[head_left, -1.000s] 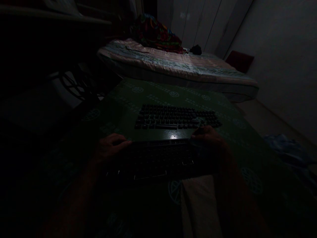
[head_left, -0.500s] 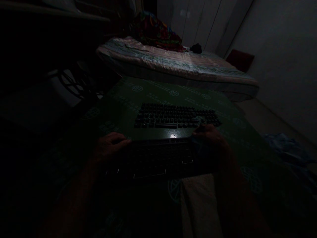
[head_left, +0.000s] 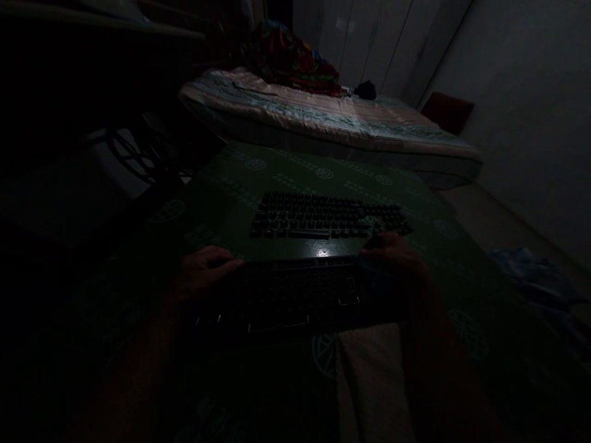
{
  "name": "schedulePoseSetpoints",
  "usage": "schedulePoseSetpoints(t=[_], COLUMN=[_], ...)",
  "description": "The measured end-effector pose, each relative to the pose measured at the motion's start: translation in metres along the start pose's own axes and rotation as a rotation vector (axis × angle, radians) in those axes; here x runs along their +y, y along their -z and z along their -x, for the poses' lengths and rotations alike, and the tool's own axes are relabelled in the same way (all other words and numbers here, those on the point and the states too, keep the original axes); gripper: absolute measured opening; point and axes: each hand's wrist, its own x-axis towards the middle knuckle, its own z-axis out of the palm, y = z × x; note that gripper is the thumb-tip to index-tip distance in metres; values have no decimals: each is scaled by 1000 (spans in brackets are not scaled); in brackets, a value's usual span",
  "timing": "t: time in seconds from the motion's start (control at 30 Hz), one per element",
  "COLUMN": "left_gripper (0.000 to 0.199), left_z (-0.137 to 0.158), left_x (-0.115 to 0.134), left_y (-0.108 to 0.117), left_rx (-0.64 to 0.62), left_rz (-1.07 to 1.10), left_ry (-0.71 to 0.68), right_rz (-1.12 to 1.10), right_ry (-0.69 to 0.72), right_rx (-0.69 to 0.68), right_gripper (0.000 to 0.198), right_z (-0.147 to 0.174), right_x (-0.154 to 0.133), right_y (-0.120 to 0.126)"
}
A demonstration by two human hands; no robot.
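Two hands grip one dark keyboard at its far corners: the left hand closes over the left end, the right hand over the right end. It sits at the near edge of the green table cover, just in front of a second keyboard that lies flat and untouched.

Risk, as judged: the light is very poor, so a slip or a knock against the second keyboard is likely, and loose keycaps could go unseen.

Markings: globe emblems and rows of print repeat across the cover; none is legible. No brand shows on either keyboard.
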Motion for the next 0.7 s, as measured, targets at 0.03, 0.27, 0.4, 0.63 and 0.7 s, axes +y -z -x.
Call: schedulePoseSetpoints(t=[0.03,0.27,0.4,0.63,0.7], left_gripper=[44,43,45,43,43], left_z=[0,-1,0,-1,-1], left_x=[-1,-3,-1,-3,-3], left_y=[0,-4,-2,-3,-4], left_rx=[4,46,36,37,36], left_rz=[3,38,47,49,49], left_ry=[-7,-3,16,26,24], right_rz=[-15,-5,-13,-13,-11], right_ry=[-1,3,9,-10,2], right_rx=[3,12,23,32,27], right_gripper=[18,19,19,21,20], right_z=[1,4,3,2,3], right_x=[0,-3,-1,4,3], right_y=[0,1,4,6,7])
